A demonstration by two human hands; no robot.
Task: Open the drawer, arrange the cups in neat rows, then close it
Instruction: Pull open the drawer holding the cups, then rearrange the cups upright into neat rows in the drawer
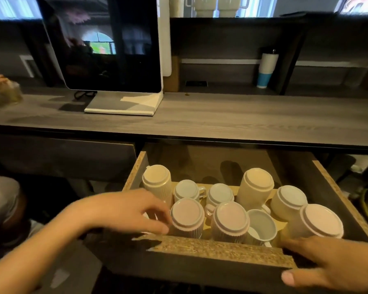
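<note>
The drawer [221, 248] under the counter stands pulled out. Inside it are several ribbed cups, most of them upside down, in two loose rows. A tall cream cup [156, 179] is at the back left and another tall cream cup [256, 187] leans at the back right. One white cup [263, 227] lies tilted at the front. My left hand [125, 211] reaches into the front left corner. Its fingertips touch the pink-based cup [187, 217], and something white shows under the fingers. My right hand [331, 262] grips the drawer's front edge at the right, thumb on the outer face.
A grey wooden counter [221, 115] runs above the drawer, with a dark screen on a white stand [106, 45] at the left. A white and blue tumbler [267, 68] stands at the back. A closed drawer front [62, 155] is to the left.
</note>
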